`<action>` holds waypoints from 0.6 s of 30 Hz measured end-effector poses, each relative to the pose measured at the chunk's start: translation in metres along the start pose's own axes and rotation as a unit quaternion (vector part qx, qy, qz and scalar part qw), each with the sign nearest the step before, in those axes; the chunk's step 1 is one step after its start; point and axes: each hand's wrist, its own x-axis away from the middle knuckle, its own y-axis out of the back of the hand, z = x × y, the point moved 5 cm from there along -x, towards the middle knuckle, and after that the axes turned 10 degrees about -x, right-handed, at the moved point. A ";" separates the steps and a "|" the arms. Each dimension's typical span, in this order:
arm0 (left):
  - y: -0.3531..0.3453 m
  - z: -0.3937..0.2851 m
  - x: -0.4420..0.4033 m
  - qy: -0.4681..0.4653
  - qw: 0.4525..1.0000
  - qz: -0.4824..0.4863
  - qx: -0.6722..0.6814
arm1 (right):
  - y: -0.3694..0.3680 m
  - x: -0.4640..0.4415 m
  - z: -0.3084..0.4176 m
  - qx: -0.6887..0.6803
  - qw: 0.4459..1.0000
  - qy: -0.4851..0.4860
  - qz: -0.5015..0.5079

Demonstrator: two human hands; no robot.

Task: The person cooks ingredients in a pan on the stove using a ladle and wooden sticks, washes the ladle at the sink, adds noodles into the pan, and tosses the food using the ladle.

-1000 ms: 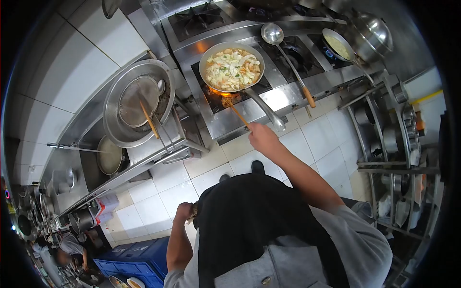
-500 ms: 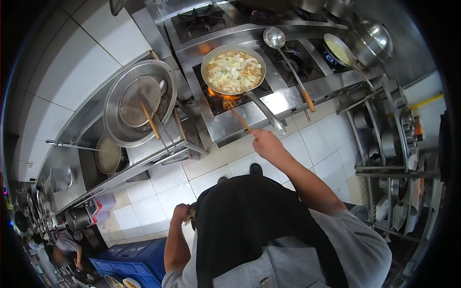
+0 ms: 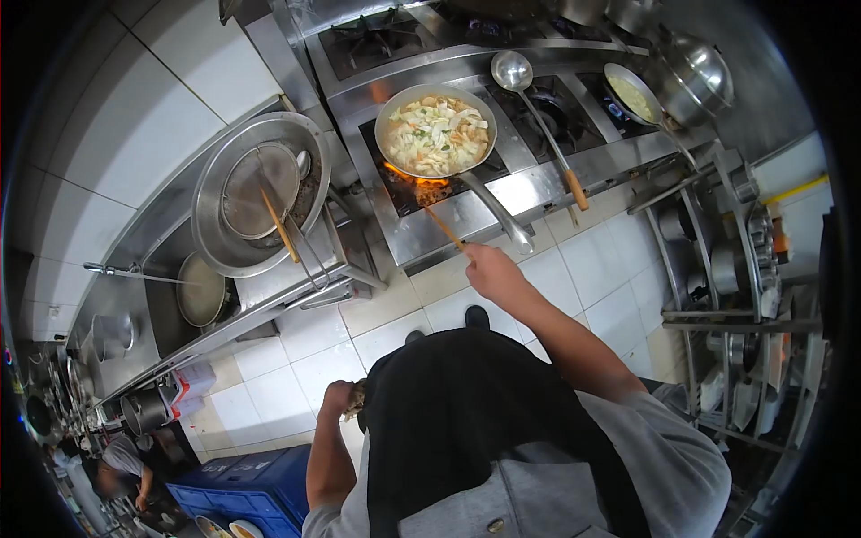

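My right hand (image 3: 493,272) is closed on the end of a thin wooden stick (image 3: 446,227). The stick's far end reaches the front of the burner, where orange flames (image 3: 420,179) rise below a frying pan (image 3: 498,212). Chopped cabbage and other vegetables (image 3: 439,134) lie in liquid in that pan, whose metal handle points toward me, right of the stick. Down by my waist, my left hand (image 3: 337,397) is closed beside a crumpled, pale brownish thing (image 3: 357,401), partly hidden by my black apron (image 3: 466,386); its kind is unclear.
A long ladle (image 3: 547,121) lies across the neighbouring burner. Farther right sits a smaller pan (image 3: 632,94) with pale food. On the left, a large metal basin (image 3: 208,211) holds a strainer. Blue crates (image 3: 242,480) stand lower left, near another person (image 3: 126,462). Shelving (image 3: 744,327) lines the right.
My right hand has shifted slightly left, and the stick with it. The flames below the pan look larger. My left hand has hardly moved.
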 end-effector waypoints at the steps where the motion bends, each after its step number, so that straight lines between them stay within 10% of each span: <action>1: -0.002 0.001 -0.003 0.005 1.000 0.023 -0.005 | -0.001 -0.003 -0.004 0.001 1.000 -0.001 0.001; 18: 0.005 0.004 -0.005 0.029 0.993 0.109 -0.032 | 0.007 -0.004 0.004 -0.020 1.000 0.010 -0.009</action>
